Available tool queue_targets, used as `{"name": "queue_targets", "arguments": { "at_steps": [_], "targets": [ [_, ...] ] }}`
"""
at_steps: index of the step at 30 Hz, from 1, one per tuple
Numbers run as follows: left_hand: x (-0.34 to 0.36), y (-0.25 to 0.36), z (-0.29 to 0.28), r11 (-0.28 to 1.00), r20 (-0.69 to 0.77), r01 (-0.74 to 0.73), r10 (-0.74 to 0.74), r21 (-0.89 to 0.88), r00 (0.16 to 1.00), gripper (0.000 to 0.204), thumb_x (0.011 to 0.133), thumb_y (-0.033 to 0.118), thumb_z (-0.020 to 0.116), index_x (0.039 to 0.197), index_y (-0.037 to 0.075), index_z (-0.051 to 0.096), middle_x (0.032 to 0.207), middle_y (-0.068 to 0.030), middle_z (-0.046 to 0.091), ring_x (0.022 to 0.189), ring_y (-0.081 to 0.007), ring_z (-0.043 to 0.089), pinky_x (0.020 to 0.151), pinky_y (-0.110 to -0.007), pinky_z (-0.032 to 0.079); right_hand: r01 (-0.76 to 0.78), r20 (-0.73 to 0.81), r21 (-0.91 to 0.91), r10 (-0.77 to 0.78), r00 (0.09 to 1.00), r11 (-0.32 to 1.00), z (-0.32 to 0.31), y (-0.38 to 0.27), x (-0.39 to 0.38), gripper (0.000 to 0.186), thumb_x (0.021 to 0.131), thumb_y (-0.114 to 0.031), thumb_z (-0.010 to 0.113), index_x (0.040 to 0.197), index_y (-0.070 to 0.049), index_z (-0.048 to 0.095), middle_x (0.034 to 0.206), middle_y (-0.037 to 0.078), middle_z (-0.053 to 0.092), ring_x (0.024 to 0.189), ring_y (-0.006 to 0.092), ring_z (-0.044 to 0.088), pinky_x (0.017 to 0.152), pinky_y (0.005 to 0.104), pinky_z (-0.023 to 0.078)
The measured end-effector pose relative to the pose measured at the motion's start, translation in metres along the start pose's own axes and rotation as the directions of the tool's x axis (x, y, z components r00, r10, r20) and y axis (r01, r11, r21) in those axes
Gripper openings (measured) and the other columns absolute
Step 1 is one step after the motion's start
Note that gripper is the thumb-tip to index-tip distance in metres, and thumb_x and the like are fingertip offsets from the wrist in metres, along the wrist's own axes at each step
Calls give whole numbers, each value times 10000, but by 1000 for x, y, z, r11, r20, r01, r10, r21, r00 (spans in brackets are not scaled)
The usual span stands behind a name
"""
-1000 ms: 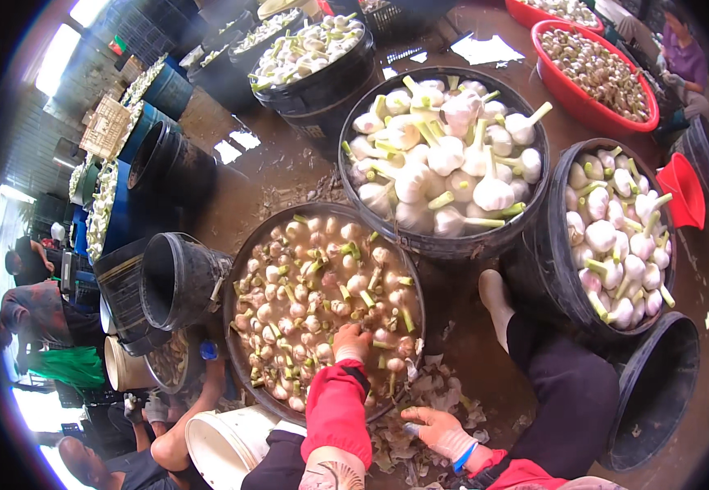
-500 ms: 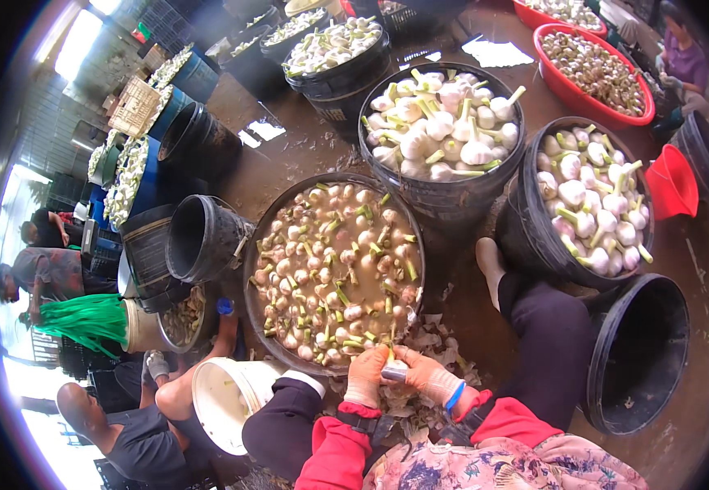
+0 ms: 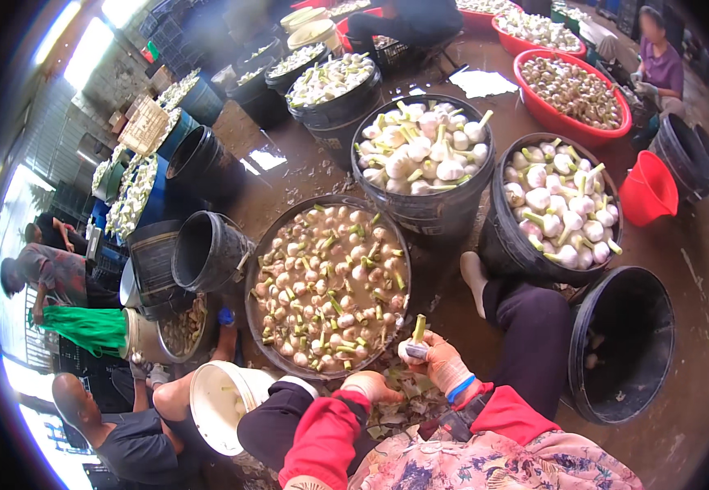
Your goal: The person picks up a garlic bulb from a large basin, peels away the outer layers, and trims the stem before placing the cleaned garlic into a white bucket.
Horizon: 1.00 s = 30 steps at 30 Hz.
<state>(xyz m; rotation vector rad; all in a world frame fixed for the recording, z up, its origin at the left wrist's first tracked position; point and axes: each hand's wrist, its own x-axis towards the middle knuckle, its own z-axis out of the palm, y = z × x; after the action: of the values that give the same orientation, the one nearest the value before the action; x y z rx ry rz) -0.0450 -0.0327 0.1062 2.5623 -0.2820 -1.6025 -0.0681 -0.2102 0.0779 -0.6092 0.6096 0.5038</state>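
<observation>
Head view: right hand (image 3: 444, 365) holds garlic (image 3: 406, 352); left hand (image 3: 373, 386) is near the tub (image 3: 313, 373), its grip impossible to tell.

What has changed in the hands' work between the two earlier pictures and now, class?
The left hand first reached over the wide tub, then met the right hand around a garlic bulb. Now the left has let go and drawn apart, leftward and closer to the body. The right alone holds the bulb, green stem up. The tub and garlic-filled black buckets stayed put.
</observation>
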Motion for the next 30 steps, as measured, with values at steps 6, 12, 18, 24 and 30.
{"name": "queue_targets", "arguments": {
  "at_steps": [6,12,18,24,30],
  "targets": [
    [5,40,29,442,-661,-605,34,-663,749,634,704,213,754,1238,43,457,1160,-128,546,1045,-228,551,904,-319,431,-26,69,218,11,998,976,-3,3,14,227,889,-97,515,1103,-36,561,945,63,630,827,174,614,752,303,505],
    [7,31,41,109,-741,-733,-144,-671,656,766,663,27,779,1297,10,349,1112,-58,531,996,-149,531,841,-275,460,217,180,-137,-191,965,967,9,2,-6,321,847,12,522,1166,3,559,1070,44,607,946,135,578,874,263,454],
    [-9,52,43,658,-878,-590,-274,-469,392,772,589,161,838,1223,31,420,1022,-82,541,924,-198,547,826,-309,453,368,110,-172,-353,929,914,16,10,0,361,796,109,488,1132,2,567,1019,39,612,908,129,571,825,248,463],
    [-12,60,38,818,-950,-493,-198,-296,241,667,562,199,845,1108,43,494,953,-79,549,874,-242,557,790,-329,453,338,-8,-108,-341,940,935,11,13,7,315,806,104,486,1087,3,586,990,38,617,866,127,576,801,249,474],
    [-21,23,39,-431,-340,-230,198,-873,919,893,627,743,593,1191,56,511,979,-108,608,871,-287,615,769,-438,524,394,199,-247,-352,915,885,23,-4,-16,337,852,53,484,1177,-1,554,1070,26,616,935,107,571,830,242,462]
  ]
}}
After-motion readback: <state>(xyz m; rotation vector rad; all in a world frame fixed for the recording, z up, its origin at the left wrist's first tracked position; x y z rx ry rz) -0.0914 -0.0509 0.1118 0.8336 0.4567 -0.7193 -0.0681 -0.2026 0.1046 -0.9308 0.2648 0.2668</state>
